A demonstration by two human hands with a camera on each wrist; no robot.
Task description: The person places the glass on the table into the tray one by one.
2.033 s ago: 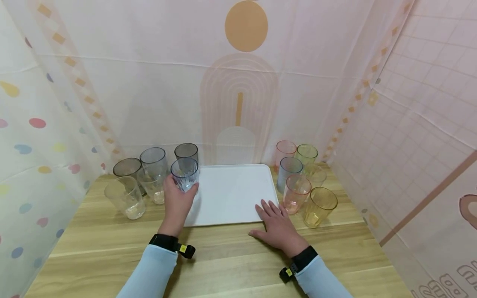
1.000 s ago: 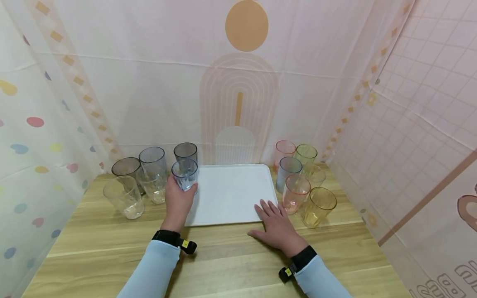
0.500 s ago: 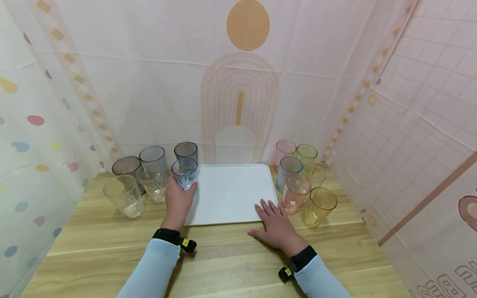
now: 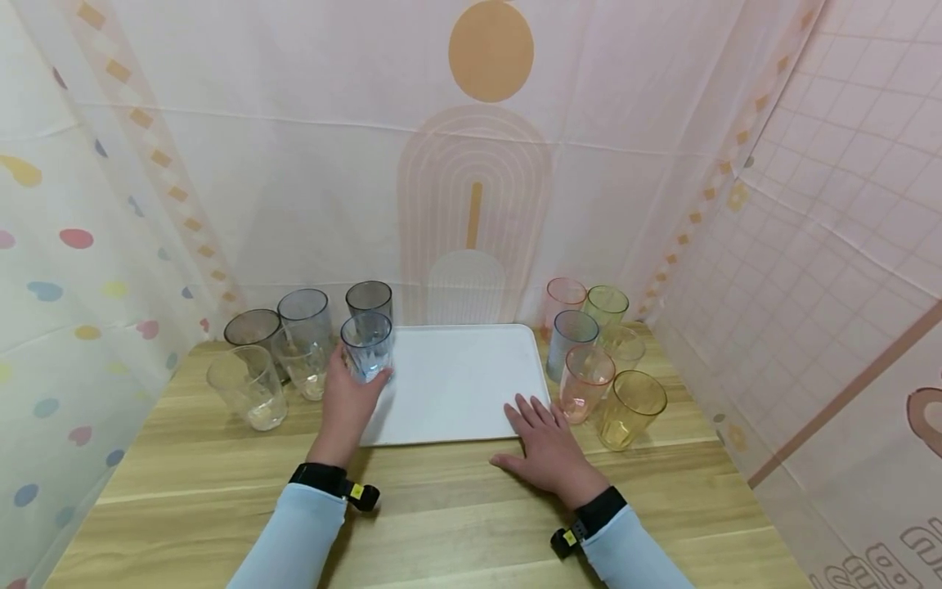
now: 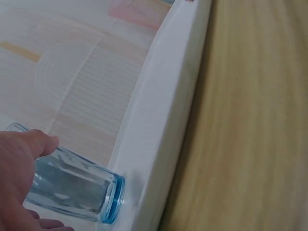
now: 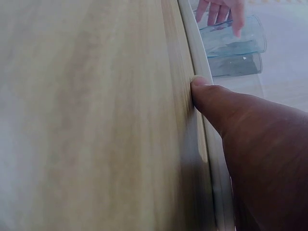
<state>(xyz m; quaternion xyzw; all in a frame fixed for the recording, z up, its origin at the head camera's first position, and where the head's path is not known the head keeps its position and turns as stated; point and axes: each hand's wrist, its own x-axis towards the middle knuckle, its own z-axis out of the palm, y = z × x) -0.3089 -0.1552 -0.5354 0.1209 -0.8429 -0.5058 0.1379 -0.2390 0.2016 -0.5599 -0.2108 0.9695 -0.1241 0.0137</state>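
Note:
My left hand [image 4: 346, 401] grips a blue-tinted clear glass [image 4: 365, 348] upright at the left edge of a white tray [image 4: 456, 384]. In the left wrist view the glass [image 5: 72, 190] has its base at the tray's rim [image 5: 163, 125], with my thumb [image 5: 29, 144] on its side. My right hand [image 4: 548, 438] lies flat and open on the tray's front right corner and the wooden table [image 4: 441, 523]. In the right wrist view my thumb [image 6: 216, 103] touches the tray's edge [image 6: 192, 38], and the glass [image 6: 231, 41] shows far off.
Several grey and clear glasses [image 4: 246, 388] stand left of the tray. Several coloured ones, among them a pink glass [image 4: 585, 383] and a yellow glass [image 4: 631, 407], stand to its right. Patterned fabric walls [image 4: 471, 164] close in the back and both sides.
Almost nothing: my left hand keeps hold of the blue glass at the tray's left edge and its wrist has drifted slightly left. The right hand has stayed put.

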